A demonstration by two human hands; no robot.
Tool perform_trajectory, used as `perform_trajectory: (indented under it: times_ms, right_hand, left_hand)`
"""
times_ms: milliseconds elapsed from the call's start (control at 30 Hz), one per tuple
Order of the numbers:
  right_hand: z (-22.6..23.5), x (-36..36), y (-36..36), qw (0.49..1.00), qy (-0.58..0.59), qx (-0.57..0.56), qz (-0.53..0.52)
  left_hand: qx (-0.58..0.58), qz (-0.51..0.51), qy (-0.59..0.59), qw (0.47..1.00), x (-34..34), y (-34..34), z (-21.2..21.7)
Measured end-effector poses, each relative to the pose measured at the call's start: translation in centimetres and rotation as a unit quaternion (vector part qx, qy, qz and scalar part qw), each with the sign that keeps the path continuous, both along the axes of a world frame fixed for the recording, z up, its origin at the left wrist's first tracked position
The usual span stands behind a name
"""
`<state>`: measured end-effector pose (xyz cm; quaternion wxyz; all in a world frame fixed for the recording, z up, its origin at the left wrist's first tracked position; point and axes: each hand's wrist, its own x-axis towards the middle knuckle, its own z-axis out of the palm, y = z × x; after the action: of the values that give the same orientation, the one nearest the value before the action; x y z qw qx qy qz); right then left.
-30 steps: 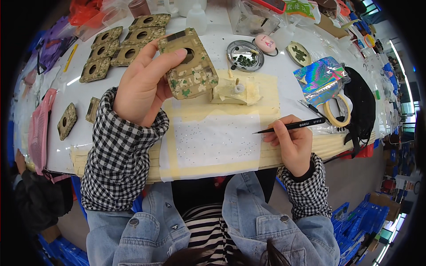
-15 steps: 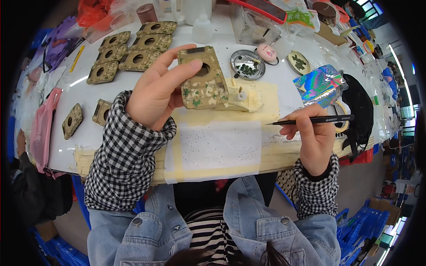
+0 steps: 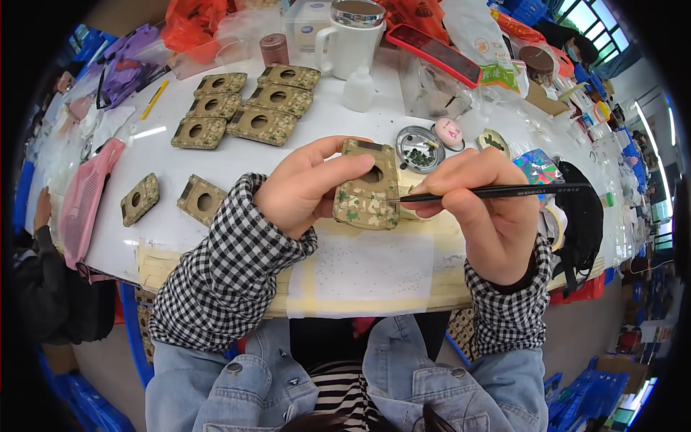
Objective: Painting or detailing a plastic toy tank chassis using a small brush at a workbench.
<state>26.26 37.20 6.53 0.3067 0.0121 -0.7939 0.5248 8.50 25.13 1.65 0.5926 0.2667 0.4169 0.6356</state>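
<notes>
My left hand [image 3: 302, 186] is closed round the edges of a camouflage-patterned model tank hull [image 3: 366, 204], its thumb lying beside the round hole in the top. In my right hand [image 3: 497, 227] is a slim black paintbrush [image 3: 515, 191], pinched between thumb and fingers. The brush tip reaches the hull's right side; whether it touches the surface I cannot tell. Below the hull, a white paper sheet [image 3: 363, 277] dotted with tiny dark specks lies taped at the table edge. Just beyond my right hand stands a round dish [image 3: 420, 149] with small dark green pieces in it.
Several similar hulls [image 3: 263, 124] sit grouped at the back left, and two more hulls [image 3: 200, 201] lie nearer. A white mug [image 3: 350, 43], a squeeze bottle [image 3: 358, 91] and a red-cased phone [image 3: 434, 55] are at the back. A pink mesh basket [image 3: 92, 205] stands left, a black bag [image 3: 581, 216] right.
The brush has come left, so its tip is now at the hull's right side. The view has shifted, and the hull appears lower and more upright.
</notes>
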Motion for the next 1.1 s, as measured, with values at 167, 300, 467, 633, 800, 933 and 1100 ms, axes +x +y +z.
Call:
perform_trajectory:
  times_ms: [167,300,467,633,800,933,1100]
  right_hand:
    - [-0.31,-0.21,0.17,1.0,0.002,0.024,0.011]
    - [-0.39,-0.14,0.25,0.999,-0.001,0.031,0.01]
    - [-0.43,-0.19,0.28,0.998,0.002,0.063,-0.001]
    - [-0.4,-0.32,0.3,0.996,0.007,0.091,-0.004]
    - [-0.42,-0.34,0.17,0.996,0.003,0.088,-0.006]
    - [-0.39,-0.4,0.2,0.994,0.008,0.106,-0.011]
    - [-0.49,-0.44,0.17,0.994,0.01,0.106,-0.014]
  left_hand:
    - [-0.007,-0.002,0.002,1.0,0.06,-0.07,-0.15]
    - [-0.005,-0.008,0.004,1.0,0.05,0.06,-0.18]
    - [-0.005,-0.01,0.003,1.0,0.1,0.07,-0.15]
    - [-0.012,-0.005,0.006,1.0,0.09,-0.02,-0.03]
    - [-0.02,0.0,0.009,1.0,0.07,-0.05,0.01]
    - [-0.017,0.0,0.01,1.0,0.06,-0.02,-0.1]
    - [-0.014,-0.001,0.007,1.0,-0.07,0.06,-0.37]
